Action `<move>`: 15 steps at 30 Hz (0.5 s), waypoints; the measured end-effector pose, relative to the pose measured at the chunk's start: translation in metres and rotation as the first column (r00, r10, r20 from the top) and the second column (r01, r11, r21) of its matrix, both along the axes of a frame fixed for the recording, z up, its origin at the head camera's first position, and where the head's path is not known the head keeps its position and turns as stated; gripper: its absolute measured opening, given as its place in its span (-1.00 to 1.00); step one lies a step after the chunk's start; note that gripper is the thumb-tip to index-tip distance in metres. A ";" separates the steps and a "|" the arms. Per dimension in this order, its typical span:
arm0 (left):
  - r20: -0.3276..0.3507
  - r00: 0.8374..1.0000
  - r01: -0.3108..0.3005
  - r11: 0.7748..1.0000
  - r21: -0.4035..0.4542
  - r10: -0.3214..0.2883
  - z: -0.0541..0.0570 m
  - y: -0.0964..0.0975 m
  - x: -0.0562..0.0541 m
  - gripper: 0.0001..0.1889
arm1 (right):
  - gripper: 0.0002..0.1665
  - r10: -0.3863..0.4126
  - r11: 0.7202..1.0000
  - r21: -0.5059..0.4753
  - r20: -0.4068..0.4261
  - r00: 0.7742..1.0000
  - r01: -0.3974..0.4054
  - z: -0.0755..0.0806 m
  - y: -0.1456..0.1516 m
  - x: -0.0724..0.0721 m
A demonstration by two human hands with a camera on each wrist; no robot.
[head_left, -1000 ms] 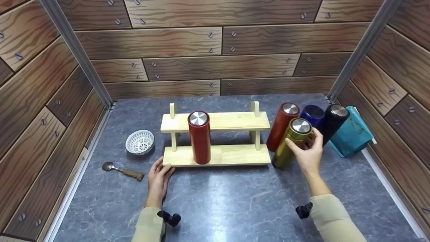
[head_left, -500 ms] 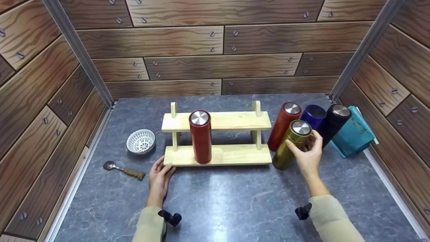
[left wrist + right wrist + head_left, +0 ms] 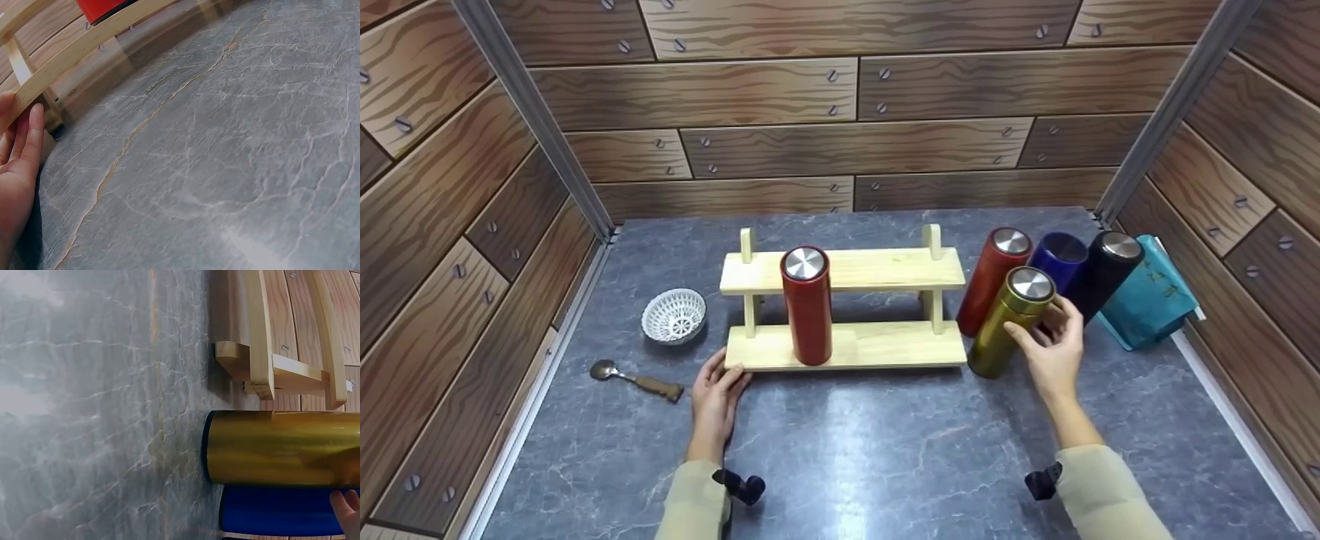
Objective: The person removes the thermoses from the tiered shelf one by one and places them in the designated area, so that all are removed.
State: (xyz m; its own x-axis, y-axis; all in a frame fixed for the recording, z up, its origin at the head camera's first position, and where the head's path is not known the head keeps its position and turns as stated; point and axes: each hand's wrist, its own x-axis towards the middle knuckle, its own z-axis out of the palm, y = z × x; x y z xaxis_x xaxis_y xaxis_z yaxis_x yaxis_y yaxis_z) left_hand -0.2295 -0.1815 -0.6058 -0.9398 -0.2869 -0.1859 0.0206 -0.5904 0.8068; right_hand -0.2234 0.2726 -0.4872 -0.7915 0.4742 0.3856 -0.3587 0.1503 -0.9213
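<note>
In the head view, my left hand (image 3: pixel 715 397) holds the front left corner of a two-tier wooden shelf (image 3: pixel 900 346), thumb above and fingers beneath the lower board. A red thermos (image 3: pixel 810 319) with a steel lid stands upright on that board. Right of the shelf, a gold thermos (image 3: pixel 1006 330) stands upright on the table. My right hand (image 3: pixel 1054 356) is at its right side, with the thumb in front of it. In the right wrist view, the fingertips (image 3: pixel 340 499) show just beside the gold thermos, over a blue cylinder (image 3: pixel 275 511); the thumb is hidden there.
Behind the gold thermos stand another red thermos (image 3: pixel 990 281), the blue cylinder and a black thermos (image 3: pixel 1099 277). A teal pouch (image 3: pixel 1151 300) lies at the right. A white openwork bowl (image 3: pixel 673 317) and a wooden-handled spoon (image 3: pixel 637 381) lie left. Wood-patterned walls enclose the table.
The gold thermos has shifted very slightly and now stands still. My right hand has eased a little to the right of it, its thumb lower. The left hand has stayed on the shelf corner.
</note>
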 end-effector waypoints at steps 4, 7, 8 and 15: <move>-0.004 1.000 0.003 1.000 -0.006 -0.003 0.000 0.000 0.001 -0.41 | -0.16 0.020 0.998 -0.056 -0.025 0.999 -0.022 -0.014 0.009 -0.003; -0.007 1.000 0.000 1.000 -0.007 0.000 0.000 0.000 0.001 -0.41 | -0.16 0.034 0.996 -0.086 -0.052 0.998 -0.038 -0.022 0.014 -0.004; -0.008 1.000 -0.001 1.000 -0.004 0.001 0.000 0.000 0.001 -0.41 | -0.17 0.038 0.995 -0.095 -0.062 0.997 -0.043 -0.022 0.014 -0.003; -0.011 1.000 -0.011 1.000 0.005 0.011 0.000 0.002 0.001 -0.43 | -0.22 0.027 0.984 -0.171 -0.110 0.994 -0.045 -0.030 0.009 0.007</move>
State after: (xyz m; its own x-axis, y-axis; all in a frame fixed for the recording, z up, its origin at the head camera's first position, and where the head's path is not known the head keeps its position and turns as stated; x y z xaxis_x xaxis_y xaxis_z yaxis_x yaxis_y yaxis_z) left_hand -0.2282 -0.1799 -0.6056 -0.9385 -0.2963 -0.1773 0.0357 -0.5941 0.8036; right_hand -0.2169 0.2818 -0.5176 -0.7677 0.5129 0.3841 -0.4592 -0.0223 -0.8880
